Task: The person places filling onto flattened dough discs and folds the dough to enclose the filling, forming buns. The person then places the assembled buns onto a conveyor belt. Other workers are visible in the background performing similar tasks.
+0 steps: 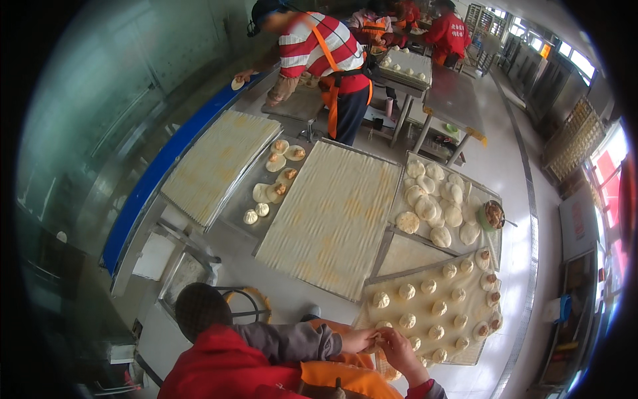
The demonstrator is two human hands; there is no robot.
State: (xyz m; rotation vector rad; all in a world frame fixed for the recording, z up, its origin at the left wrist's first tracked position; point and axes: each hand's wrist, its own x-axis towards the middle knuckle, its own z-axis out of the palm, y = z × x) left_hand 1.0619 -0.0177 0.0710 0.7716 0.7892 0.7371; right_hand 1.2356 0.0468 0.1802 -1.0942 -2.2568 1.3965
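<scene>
- Food workroom, pale floor (pixel 492 146) running toward one o'clock.
- Nearest, at five o'clock: left hand (pixel 357 340) and right hand (pixel 399 352) meet, fingers bunched, apparently pinching a small dough bun (pixel 377 338), mostly hidden between them.
- Step in hand looks like pleating; next calls for a firm closing pinch.
- Just beyond, four o'clock: cloth-lined tray (pixel 420 306) with pleated buns (pixel 407 291).
- Three o'clock: filling bowl (pixel 493 214).
- Twelve o'clock, farthest: striped-shirted co-worker (pixel 332 50).

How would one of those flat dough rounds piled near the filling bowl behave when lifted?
The dough rounds would probably flop, since they look thin and pale. Some may stick together where they overlap. Rolling seems unlikely, as they mostly lie flat.
</scene>
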